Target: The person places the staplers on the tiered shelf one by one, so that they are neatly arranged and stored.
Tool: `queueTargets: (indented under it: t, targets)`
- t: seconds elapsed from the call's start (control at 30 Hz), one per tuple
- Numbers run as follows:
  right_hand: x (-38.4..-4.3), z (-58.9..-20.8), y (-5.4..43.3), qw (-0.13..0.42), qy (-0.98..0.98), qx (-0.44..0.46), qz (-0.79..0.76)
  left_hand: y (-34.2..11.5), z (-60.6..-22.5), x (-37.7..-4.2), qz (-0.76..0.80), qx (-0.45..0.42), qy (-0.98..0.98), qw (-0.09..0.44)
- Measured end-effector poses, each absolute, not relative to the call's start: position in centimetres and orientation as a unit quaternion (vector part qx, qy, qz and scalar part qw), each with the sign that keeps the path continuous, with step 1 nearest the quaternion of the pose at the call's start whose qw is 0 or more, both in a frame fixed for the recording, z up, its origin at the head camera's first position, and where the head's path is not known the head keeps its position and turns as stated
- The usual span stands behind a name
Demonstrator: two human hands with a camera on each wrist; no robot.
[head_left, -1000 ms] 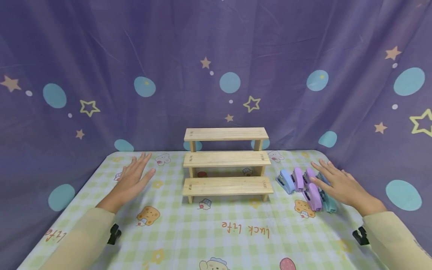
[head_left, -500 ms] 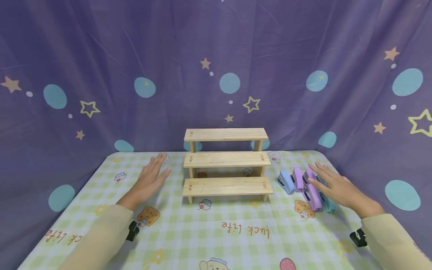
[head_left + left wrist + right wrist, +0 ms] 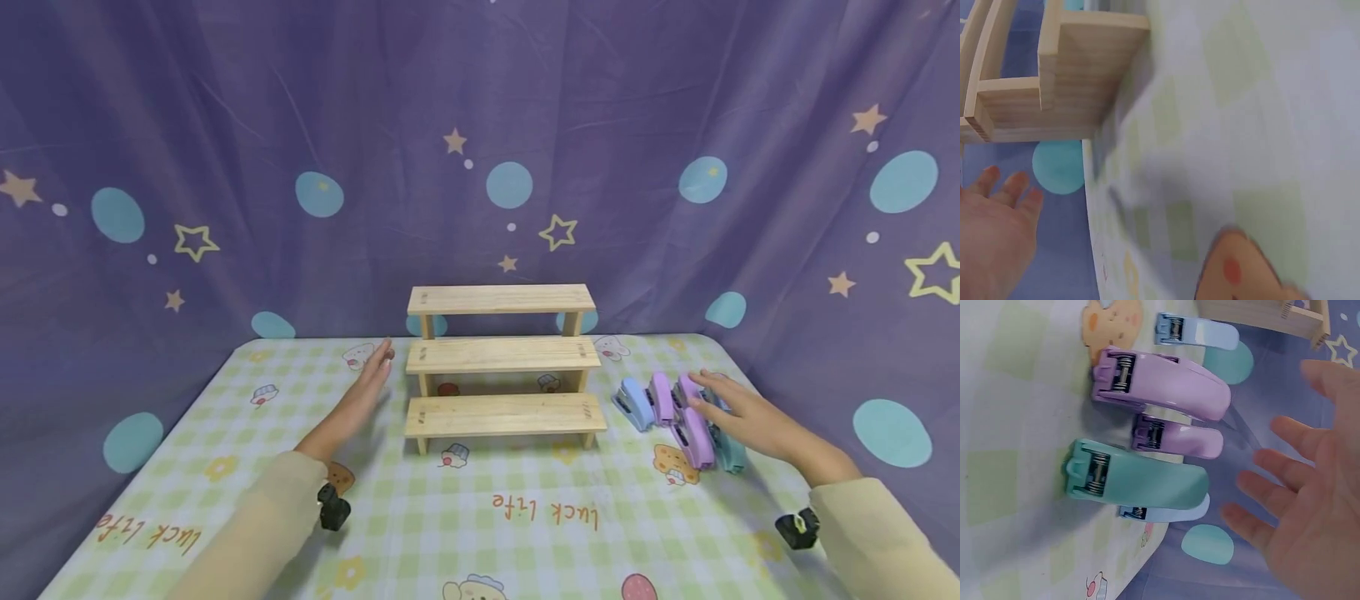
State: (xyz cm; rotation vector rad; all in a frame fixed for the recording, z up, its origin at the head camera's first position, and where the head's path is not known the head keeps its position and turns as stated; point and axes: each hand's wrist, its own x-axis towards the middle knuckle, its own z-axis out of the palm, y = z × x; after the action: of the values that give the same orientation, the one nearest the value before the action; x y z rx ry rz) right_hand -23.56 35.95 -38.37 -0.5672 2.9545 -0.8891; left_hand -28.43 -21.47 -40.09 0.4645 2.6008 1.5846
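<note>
My left hand (image 3: 352, 412) is held above the table just left of a wooden three-step display stand (image 3: 502, 414), fingers straight, holding nothing. In the left wrist view, the hand (image 3: 997, 237) shows beside the stand's end. My right hand (image 3: 757, 425) hovers over a group of staplers at the right, fingers extended and gripping none. A blue stapler (image 3: 636, 402), a purple stapler (image 3: 662, 398), a nearer purple stapler (image 3: 693, 437) and a teal stapler (image 3: 729, 450) show there. The hand partly covers the rearmost ones; in the right wrist view a light blue stapler (image 3: 1175, 511) peeks from behind the teal one.
A green-and-white checked tablecloth (image 3: 420, 533) with printed cartoons covers the table. A purple curtain (image 3: 375, 108) with stars and dots hangs behind and along both sides. Black straps with mounts (image 3: 333, 507) sit at the wrists.
My left hand has moved right toward the stand and turned more edge-on. The right hand has barely shifted over the staplers. The stand and staplers stay in place.
</note>
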Motion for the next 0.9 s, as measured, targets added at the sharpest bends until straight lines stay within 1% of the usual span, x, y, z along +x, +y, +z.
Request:
queueTargets:
  t: [0.17, 0.27, 0.5, 0.73, 0.9]
  targets:
    - [-23.1, -38.1, 36.3, -0.001, 0.951, -0.16, -0.265, -20.5, -40.0, -28.9, 0.56, 0.147, 0.814, 0.041]
    - [-22.9, -38.1, 36.7, -0.002, 0.954, -0.15, -0.261, -20.1, -40.3, -29.4, 0.577, 0.141, 0.804, 0.038]
    - [-22.7, -38.2, 37.4, -0.014, 0.946, -0.152, -0.285, -18.9, -41.0, -30.2, 0.617, 0.097, 0.781, 0.03]
    - [-22.4, -38.4, 38.2, -0.022, 0.948, -0.138, -0.286, -18.2, -41.1, -30.5, 0.633, 0.101, 0.767, 0.026]
    - [-22.4, -39.2, 38.8, -0.041, 0.952, -0.135, -0.271, -18.0, -41.2, -30.7, 0.637, 0.109, 0.763, 0.019]
